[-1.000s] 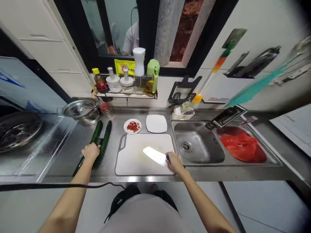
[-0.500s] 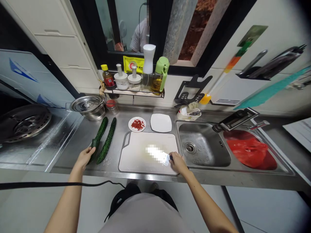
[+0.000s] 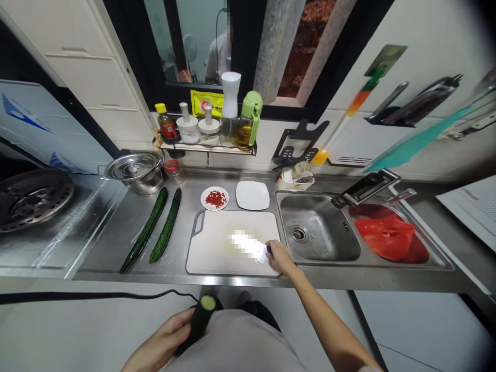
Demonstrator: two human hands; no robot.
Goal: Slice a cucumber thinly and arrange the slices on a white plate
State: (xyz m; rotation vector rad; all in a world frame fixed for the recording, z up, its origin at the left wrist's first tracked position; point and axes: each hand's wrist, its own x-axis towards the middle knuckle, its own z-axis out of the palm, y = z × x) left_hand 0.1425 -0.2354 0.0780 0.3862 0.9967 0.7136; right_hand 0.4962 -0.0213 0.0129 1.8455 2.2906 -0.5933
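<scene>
Close to my body, below the counter edge, my left hand [image 3: 168,333] is wrapped round a cut cucumber piece [image 3: 200,319]. Its pale green cut face points up. My right hand [image 3: 281,257] grips the dark handle of a kitchen knife [image 3: 262,252], whose blade lies over the white cutting board [image 3: 213,261]. Part of the blade is blurred out. Left of the board, a long whole cucumber [image 3: 145,235] and a second cucumber [image 3: 166,230] lie side by side on the steel counter.
Behind the board stand a small plate of chopped red pieces [image 3: 205,204] and a square white plate [image 3: 252,196]. A steel sink [image 3: 321,232] adjoins on the right, with a red bag [image 3: 383,237] in its second basin. A lidded pot [image 3: 143,178] sits back left.
My left hand has lifted the cut cucumber piece off the counter beside the other cucumbers and brought it right, in front of my body. My right hand stays on the knife.
</scene>
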